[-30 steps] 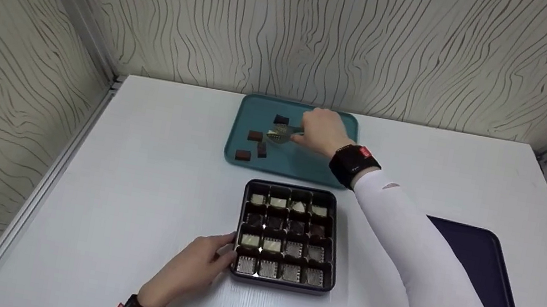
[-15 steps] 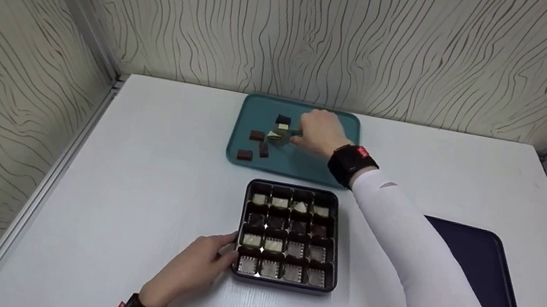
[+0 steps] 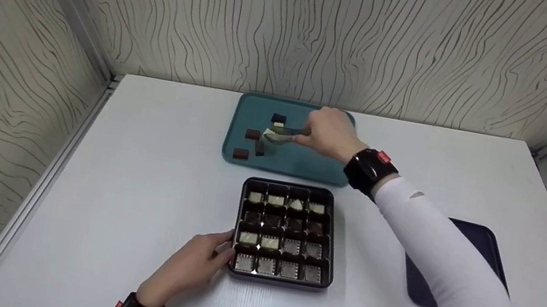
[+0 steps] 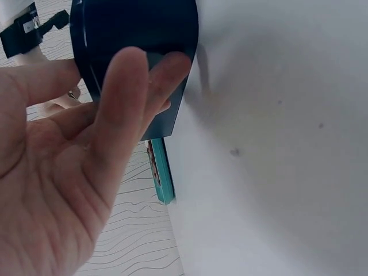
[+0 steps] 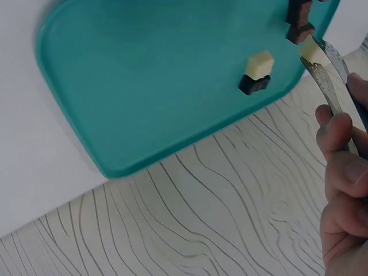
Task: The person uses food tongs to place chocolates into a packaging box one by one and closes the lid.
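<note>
My right hand [image 3: 332, 133] holds metal tongs [image 5: 326, 86] over the teal tray [image 3: 304, 168]. Between the tips of the tongs is a white chocolate piece [image 5: 309, 50]; whether both tips press on it is hard to tell. Another white chocolate [image 5: 260, 64] lies against a dark chocolate [image 5: 253, 84] on the tray. With mostly straight fingers, my left hand [image 3: 195, 261] touches the left side of a dark divided box [image 3: 279, 281]. White and dark chocolates fill its two back rows. Two white pieces sit at the left of the third row, and clear ridged liners show in other compartments.
Several brown chocolates [image 3: 252, 134] lie on the teal tray's left part. A dark blue tray [image 3: 485, 244] stands at the right, partly covered by the right sleeve. Patterned wall panels [image 3: 306, 30] border the white table behind and at the sides.
The right hand and wrist have shifted slightly right and turned, so both arms of the tongs now show around the white chocolate. The left hand stays at the box.
</note>
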Demonstrator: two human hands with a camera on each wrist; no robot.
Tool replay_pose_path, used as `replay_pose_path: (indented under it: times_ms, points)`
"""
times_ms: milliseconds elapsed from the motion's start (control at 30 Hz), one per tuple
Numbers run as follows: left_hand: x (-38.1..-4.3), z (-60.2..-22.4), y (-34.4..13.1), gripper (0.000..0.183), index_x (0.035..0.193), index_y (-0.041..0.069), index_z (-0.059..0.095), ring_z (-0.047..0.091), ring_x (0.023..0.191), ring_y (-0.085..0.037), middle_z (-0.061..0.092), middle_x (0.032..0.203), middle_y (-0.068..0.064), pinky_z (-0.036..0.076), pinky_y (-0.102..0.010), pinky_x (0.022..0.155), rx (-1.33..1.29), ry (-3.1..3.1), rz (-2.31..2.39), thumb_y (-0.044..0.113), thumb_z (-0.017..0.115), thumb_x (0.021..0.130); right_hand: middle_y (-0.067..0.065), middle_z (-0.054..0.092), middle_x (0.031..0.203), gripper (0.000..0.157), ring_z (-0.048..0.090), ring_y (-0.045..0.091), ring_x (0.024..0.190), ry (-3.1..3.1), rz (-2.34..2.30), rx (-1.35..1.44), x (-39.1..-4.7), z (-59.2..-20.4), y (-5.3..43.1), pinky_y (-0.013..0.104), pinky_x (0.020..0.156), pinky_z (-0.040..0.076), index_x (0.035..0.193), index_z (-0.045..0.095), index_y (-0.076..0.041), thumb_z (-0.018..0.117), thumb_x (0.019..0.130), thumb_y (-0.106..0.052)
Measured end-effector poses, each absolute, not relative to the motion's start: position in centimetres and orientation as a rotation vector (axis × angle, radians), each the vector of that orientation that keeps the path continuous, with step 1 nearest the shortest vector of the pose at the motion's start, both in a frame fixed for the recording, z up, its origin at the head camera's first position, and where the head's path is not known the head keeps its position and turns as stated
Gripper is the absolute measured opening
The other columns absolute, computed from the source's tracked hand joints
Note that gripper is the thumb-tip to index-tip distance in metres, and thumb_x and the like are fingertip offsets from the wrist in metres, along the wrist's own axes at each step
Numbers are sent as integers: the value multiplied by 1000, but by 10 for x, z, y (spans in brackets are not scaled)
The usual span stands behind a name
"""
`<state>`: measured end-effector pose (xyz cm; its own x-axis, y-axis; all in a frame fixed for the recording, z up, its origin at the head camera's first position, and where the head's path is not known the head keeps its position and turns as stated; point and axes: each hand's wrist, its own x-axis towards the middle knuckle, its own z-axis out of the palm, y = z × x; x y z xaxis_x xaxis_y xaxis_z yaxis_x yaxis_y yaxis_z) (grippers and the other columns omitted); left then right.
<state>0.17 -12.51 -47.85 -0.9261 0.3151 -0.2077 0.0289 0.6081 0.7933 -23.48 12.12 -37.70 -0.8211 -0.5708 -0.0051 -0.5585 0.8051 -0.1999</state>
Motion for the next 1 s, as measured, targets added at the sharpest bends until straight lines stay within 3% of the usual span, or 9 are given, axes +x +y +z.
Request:
replay_pose_path:
  times_ms: [100,200,300,367,433,600,700,833,1000]
  points:
    - [2,-479,-124,55,150,-10,49,57,52,-8,72,124,-31,49,-25,49,247,2474,1264,23,57,107,-6,18,57,59,19,10,53,2897,-272,-1002,-217,-366,135,27,57,15,54,39,-17,75,98,-34]
    - [2,-478,-123,55,151,-9,49,55,51,-7,75,106,-26,46,-23,47,237,2467,1274,23,57,107,-6,27,56,48,23,10,53,2867,-243,-1090,-196,-359,149,26,56,17,59,61,-9,75,97,-34]
    - [2,-478,-124,55,152,-8,49,53,50,-7,74,89,-18,44,-23,45,236,2471,1270,24,57,107,-4,45,54,33,32,8,52,2858,-223,-1151,-174,-355,164,23,55,24,79,82,-6,77,95,-35]
    - [1,-478,-124,55,152,-7,48,51,49,-6,67,74,-10,43,-23,45,233,2469,1264,24,56,107,-3,48,55,33,34,8,53,2847,-215,-1173,-159,-352,174,24,54,25,79,82,-7,77,94,-36]
    - [1,-478,-124,55,153,-6,48,51,49,-6,66,72,-9,43,-23,44,234,2464,1260,24,56,107,-4,48,55,32,37,9,53,2847,-195,-1199,-145,-350,183,24,53,28,73,79,-10,78,93,-36]
    - [2,-478,-125,56,152,-8,47,53,49,-7,73,86,-17,45,-24,46,245,2457,1268,24,56,108,-7,46,53,42,43,9,50,2835,-116,-1308,-116,-348,198,28,49,35,60,59,-15,80,90,-35]
    - [2,-478,-125,56,152,-9,48,53,49,-9,75,97,-21,45,-24,47,256,2458,1276,23,57,107,-5,57,53,38,48,9,49,2823,-61,-1362,-102,-348,202,32,49,43,62,63,-16,82,88,-36]
    - [3,-478,-125,55,151,-9,49,55,49,-9,73,121,-29,46,-24,48,261,2468,1273,23,57,107,-4,61,54,35,48,8,48,2795,-19,-1395,-89,-351,203,31,49,44,63,68,-16,83,88,-36]
    - [3,-478,-124,55,150,-11,49,57,51,-9,66,137,-33,48,-24,52,252,2481,1258,24,57,108,-3,62,54,35,51,10,48,2766,20,-1413,-83,-354,196,29,49,45,62,68,-16,84,87,-36]
